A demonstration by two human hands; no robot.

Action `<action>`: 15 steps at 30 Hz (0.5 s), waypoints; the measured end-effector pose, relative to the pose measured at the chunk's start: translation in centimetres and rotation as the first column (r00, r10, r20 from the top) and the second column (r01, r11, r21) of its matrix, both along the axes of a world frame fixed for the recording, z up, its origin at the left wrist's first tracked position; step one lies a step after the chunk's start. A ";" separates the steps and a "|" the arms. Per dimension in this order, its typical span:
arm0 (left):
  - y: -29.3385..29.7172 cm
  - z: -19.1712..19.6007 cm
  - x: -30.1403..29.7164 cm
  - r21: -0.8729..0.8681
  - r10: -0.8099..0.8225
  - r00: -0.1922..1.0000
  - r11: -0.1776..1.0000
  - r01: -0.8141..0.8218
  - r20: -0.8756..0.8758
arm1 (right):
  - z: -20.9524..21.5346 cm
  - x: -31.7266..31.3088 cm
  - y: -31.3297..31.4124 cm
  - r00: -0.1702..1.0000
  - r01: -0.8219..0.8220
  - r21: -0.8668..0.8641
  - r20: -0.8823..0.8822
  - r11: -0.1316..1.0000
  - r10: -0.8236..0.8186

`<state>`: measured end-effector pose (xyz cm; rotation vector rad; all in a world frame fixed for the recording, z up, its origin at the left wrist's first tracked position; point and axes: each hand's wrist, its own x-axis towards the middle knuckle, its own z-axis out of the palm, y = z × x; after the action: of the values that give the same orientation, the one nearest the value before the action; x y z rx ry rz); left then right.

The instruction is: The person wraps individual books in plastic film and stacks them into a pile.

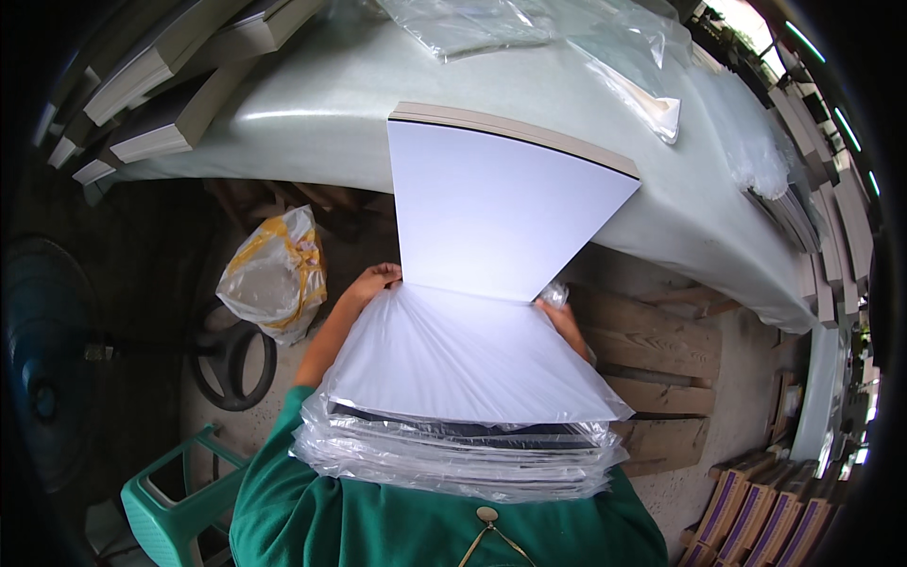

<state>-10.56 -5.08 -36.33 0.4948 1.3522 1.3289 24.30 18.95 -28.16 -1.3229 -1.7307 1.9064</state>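
A thick white-faced block of boards or sheets (491, 198) leans with its far end on the table's edge. Its near end sits inside the mouth of a clear plastic bag (463, 350), which fans out in creases toward me. Under that bag, a pile of more plastic bags (463, 463) lies against my body. My left hand (380, 279) pinches the bag's mouth at the block's left edge. At the right edge, my right hand (559, 314) grips the other side of the mouth, its fingers partly hidden by the block and film.
A pale-covered table (321, 132) curves ahead, with thick blocks (179, 113) at far left and loose plastic film (472, 24) on top. Below stand a taped plastic bag (279, 274), a green stool (179, 491), a fan (47, 378), a wooden pallet (652, 378) and boxes (756, 510).
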 end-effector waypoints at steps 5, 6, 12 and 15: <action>1.8 22.3 -0.7 -0.229 -0.537 0.764 0.843 0.486 -0.358 | 14.9 1.4 1.2 0.767 -0.090 -0.016 -0.639 0.996 0.060; 1.4 27.4 0.9 -0.156 -0.524 0.773 0.850 0.504 -0.357 | 19.3 -0.2 -1.0 0.706 -0.208 -0.048 -0.698 0.977 0.117; 6.2 38.6 13.0 0.245 -0.001 0.505 0.874 0.420 -0.863 | 28.0 -8.4 -8.3 0.456 -0.520 -0.174 -0.885 0.836 0.099; 7.3 37.6 13.4 0.517 0.221 0.905 0.856 -0.001 -0.364 | 28.6 -9.0 -7.7 0.581 -0.364 -0.198 -0.812 0.910 0.055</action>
<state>2.88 2.23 1.28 1.1254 1.3718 1.7603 15.34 11.22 0.46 -0.1579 -1.1201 2.4685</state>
